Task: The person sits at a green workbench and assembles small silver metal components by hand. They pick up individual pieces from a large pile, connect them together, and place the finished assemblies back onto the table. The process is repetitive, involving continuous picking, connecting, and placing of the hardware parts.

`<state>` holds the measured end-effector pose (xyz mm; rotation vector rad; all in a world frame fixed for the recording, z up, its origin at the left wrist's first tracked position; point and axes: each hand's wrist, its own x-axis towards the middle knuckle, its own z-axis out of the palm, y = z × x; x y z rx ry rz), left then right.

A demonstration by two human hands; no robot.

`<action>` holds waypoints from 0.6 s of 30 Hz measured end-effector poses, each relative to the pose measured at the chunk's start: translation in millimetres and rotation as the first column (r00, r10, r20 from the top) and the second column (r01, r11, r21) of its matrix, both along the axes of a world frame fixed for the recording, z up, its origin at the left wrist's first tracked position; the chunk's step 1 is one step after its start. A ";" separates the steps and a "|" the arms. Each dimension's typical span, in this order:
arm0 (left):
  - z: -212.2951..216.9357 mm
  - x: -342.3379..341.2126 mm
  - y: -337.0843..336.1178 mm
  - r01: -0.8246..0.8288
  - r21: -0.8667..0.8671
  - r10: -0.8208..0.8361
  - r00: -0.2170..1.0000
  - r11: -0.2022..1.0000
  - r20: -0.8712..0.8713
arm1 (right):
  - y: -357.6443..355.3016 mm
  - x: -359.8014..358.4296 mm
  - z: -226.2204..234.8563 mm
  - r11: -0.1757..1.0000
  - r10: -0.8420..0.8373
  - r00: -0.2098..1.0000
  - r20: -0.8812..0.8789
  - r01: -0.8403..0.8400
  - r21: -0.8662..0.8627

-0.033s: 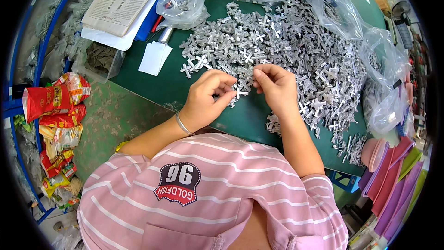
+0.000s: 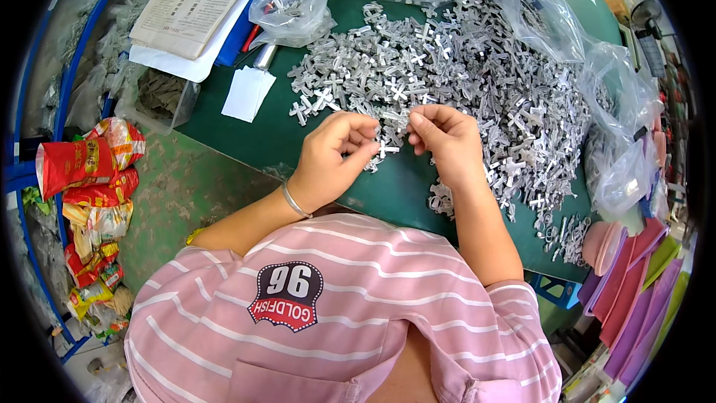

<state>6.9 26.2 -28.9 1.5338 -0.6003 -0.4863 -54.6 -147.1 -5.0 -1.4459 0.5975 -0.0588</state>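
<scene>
My left hand is curled at the near edge of a large heap of small silver cross-shaped metal pieces. Its thumb and fingers bend toward each other, and whatever lies between them is too small to make out. Opposite it, my right hand pinches thumb against forefinger, with the pinch facing left. I cannot see what sits in that pinch. A few loose crosses lie on the green table between the two hands. A metal bangle rings my left wrist.
Clear plastic bags border the heap, and a small knotted bag stands at far left. Beside it are white paper slips and a printed sheet. Ring-like metal pieces lie right; coloured bins stand beyond.
My left hand's fingertips have shifted very slightly left, widening the gap to my right hand. Otherwise the scene looks the same.
</scene>
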 end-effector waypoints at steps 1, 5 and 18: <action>2.4 -1.5 -0.3 0.008 -0.086 -0.025 0.979 0.996 -0.201 | -2.8 -3.5 1.1 0.992 0.007 1.000 0.009 -0.008 0.126; 16.8 -0.4 -6.6 0.018 -0.156 -0.080 0.912 0.988 -0.402 | -2.9 -14.9 4.0 0.934 0.013 1.000 0.009 -0.016 0.356; 28.0 2.5 -5.5 -0.018 -0.180 -0.140 0.549 0.984 -0.824 | 17.6 -26.5 24.9 0.985 0.169 0.913 0.372 -0.149 -0.083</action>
